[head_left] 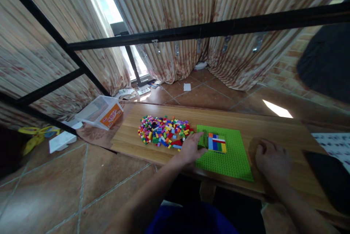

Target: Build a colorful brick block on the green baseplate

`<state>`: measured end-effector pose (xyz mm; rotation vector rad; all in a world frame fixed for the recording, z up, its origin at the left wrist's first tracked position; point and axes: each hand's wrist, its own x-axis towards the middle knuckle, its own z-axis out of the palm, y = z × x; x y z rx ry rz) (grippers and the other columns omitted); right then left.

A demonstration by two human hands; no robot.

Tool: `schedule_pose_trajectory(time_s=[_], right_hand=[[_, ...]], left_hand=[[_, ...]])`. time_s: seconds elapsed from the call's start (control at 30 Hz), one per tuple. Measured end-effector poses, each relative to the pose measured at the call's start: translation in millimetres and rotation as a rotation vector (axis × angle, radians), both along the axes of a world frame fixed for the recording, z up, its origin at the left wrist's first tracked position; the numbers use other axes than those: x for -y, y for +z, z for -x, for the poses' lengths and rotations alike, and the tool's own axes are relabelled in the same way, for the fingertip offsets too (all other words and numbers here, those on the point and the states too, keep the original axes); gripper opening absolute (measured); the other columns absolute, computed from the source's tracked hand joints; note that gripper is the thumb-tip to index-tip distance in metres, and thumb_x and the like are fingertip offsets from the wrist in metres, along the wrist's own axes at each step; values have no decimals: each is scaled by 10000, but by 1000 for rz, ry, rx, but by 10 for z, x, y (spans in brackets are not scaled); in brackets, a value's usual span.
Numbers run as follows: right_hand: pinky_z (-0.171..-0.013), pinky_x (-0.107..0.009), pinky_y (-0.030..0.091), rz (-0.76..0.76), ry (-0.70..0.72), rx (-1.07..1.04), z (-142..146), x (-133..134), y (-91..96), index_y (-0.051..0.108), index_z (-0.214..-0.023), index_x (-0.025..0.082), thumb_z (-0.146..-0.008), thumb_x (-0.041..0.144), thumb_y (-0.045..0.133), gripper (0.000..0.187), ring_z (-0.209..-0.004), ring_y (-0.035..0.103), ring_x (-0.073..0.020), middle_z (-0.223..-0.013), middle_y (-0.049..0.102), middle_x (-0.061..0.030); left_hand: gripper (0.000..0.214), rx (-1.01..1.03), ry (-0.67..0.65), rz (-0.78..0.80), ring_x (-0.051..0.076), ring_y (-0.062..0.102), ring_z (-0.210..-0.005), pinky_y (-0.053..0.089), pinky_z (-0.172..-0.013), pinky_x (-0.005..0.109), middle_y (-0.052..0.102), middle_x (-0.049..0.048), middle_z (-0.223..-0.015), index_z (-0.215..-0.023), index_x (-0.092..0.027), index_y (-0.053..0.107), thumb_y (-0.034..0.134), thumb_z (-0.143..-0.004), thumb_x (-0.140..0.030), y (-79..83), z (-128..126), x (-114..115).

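My left hand (190, 149) is over the left edge of a green studded baseplate (235, 164), thumb and fingers apart, with nothing visible between them. Just right of its fingertips, a flat block of coloured toy bricks (217, 143) is built on the baseplate, in blue, orange, white, red, green and yellow. Left of this hand spreads a heap of loose toy bricks (161, 130) in many colours. My right hand (273, 160) rests on the wooden table to the right of the baseplate, its fingers curled in and no object showing in it.
The long wooden table (175, 111) carries a black flat object (328, 175) and a printed sheet (332, 146) at its right end. Beyond the left end stands a clear plastic box (95, 111) with an orange label. A black metal bar (191, 31) crosses before the curtains.
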<state>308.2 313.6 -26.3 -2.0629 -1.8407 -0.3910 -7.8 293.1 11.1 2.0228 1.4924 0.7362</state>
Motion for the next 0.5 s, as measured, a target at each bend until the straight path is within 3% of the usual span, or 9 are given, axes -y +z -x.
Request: schedule_pose_trajectory(time_s=[0.27, 0.43, 0.5], right_hand=[[-880, -416, 386, -43, 46, 58, -52, -3, -49, 642, -1144, 68, -914, 317, 364, 439, -976, 601, -323, -1060, 673, -205], [-876, -441, 403, -53, 22, 57, -68, -11, -69, 633, -1169, 87, -900, 329, 355, 456, -930, 606, -340, -1059, 672, -209], [-854, -465, 407, -39, 48, 30, -110, -19, -92, 629, -1183, 80, -882, 331, 360, 476, -933, 599, -359, -1052, 663, -231]], left_hand=[[432, -70, 46, -140, 227, 557, -1189, 448, -1046, 402, 619, 114, -1253, -1283, -153, 517, 573, -873, -280, 24, 370, 18], [330, -166, 11, -235, 206, 555, -1151, 435, -1041, 373, 638, 94, -1200, -1229, -162, 562, 453, -919, -198, 106, 267, -65], [316, -257, 27, -284, 228, 537, -1149, 409, -1052, 411, 621, 103, -1231, -1204, -161, 582, 427, -931, -197, 141, 176, -169]])
